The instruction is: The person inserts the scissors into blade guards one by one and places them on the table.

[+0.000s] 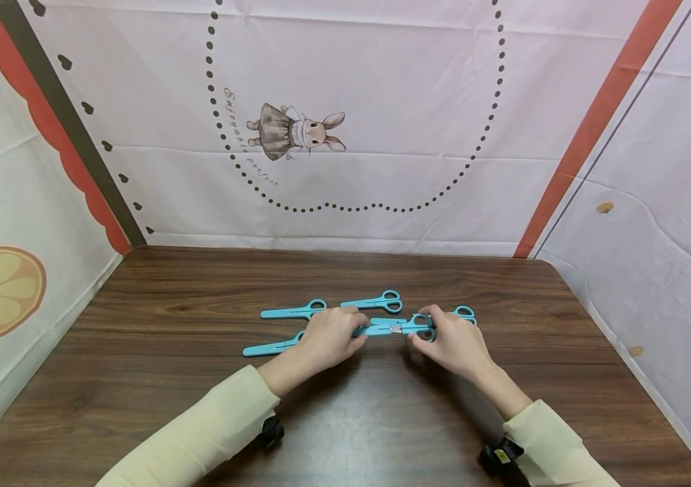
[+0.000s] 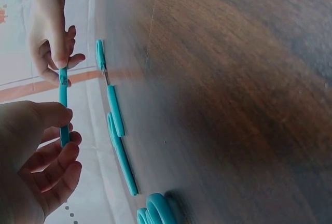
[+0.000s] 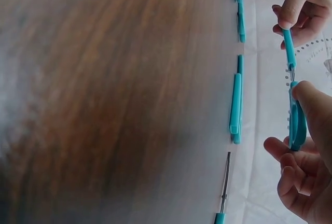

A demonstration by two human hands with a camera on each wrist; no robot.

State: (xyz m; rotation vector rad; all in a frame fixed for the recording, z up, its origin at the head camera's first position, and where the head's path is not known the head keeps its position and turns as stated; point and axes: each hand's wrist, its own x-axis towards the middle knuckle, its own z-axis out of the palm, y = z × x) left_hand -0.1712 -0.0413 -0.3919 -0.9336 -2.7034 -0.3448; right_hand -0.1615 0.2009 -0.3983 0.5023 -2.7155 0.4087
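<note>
L hand [image 1: 333,335] pinches the blade cover [image 1: 378,331] of the blue scissors [image 1: 411,327] btwn thumb & fingers; R hand [image 1: 455,341] grips the handle, thumb on top. Scissors held up above the table [image 1: 345,433], roughly in line w/ its far edge, bit of metal showing btwn cover & handle. Behind: loose cover [image 1: 389,320] on table, nr bare-bladed scissors [image 1: 464,313], closest of the lot to far R corner. 3 more prs, covered: back scissors [image 1: 372,302] nearest far edge, middle scissors [image 1: 287,312] & front scissors [image 1: 268,349] toward L edge.
</note>
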